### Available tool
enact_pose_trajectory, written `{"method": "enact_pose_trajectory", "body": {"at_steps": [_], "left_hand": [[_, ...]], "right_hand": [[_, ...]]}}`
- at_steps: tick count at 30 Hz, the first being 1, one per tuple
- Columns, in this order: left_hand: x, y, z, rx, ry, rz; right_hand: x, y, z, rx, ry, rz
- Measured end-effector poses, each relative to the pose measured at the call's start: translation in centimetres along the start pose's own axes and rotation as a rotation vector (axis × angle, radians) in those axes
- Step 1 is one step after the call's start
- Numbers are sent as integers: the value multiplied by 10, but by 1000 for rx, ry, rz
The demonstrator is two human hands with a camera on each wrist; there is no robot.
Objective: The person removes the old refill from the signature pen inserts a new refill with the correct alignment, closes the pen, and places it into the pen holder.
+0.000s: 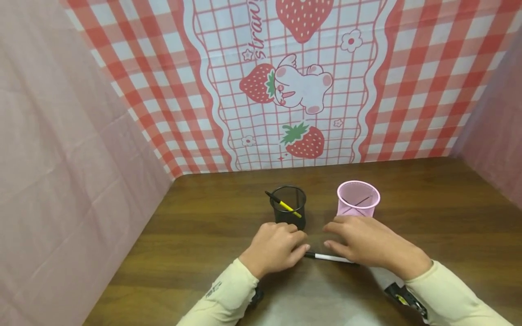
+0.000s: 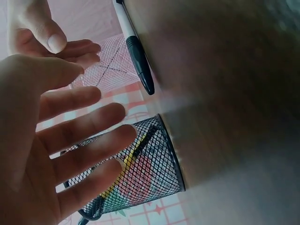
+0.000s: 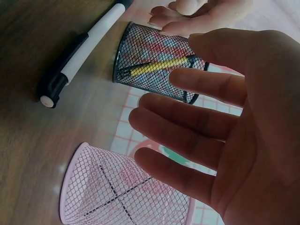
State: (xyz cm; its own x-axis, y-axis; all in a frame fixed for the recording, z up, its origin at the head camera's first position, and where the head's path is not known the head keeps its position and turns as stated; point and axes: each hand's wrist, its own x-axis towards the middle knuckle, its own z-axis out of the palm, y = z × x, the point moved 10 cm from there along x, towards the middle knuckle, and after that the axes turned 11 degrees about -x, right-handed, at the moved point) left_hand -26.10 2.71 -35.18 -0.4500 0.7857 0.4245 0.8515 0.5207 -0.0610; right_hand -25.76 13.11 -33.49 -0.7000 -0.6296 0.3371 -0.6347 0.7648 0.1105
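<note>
My left hand [image 1: 277, 246] hovers in front of a black mesh pen cup [image 1: 290, 222], its fingers spread and holding nothing. In that cup leans a yellow and black pen [image 1: 290, 208]. To the right, my right hand [image 1: 364, 240] is near a pink mesh pen cup [image 1: 359, 185], likewise with loose, empty fingers. Between and below the hands a white pen with black ends [image 1: 332, 258] lies on the table. The right wrist view shows the white pen [image 3: 93, 42] apart from the right fingers. Part of the pink cup's lower front is hidden behind the right hand.
The brown wooden table [image 1: 195, 235] carries both cups. Behind it hangs a red and white checked cloth [image 1: 163, 90] with strawberry prints. Pale pink cloth [image 1: 73, 158] bounds the left side, and another pink cloth [image 1: 497, 131] the right.
</note>
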Motion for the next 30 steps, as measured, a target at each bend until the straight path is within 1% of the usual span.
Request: {"method": "enact_pose_trajectory", "body": {"at_steps": [4, 7, 10, 14, 18, 30], "left_hand": [[-1, -4, 2, 9, -29, -22], [-2, -7, 4, 19, -48, -29], [-3, -10, 7, 21, -78, -34], [-3, -9, 12, 32, -127, -36], [-4, -6, 16, 44, -163, -36], [-4, -5, 20, 21, -207, -45]], "right_hand": [[0, -1, 2, -5, -7, 2], [1, -2, 3, -2, -10, 1], [0, -3, 5, -1, -30, 5], [0, -2, 7, -2, -58, 14], [-1, -2, 7, -2, -52, 4], [-1, 0, 8, 9, -51, -3]]}}
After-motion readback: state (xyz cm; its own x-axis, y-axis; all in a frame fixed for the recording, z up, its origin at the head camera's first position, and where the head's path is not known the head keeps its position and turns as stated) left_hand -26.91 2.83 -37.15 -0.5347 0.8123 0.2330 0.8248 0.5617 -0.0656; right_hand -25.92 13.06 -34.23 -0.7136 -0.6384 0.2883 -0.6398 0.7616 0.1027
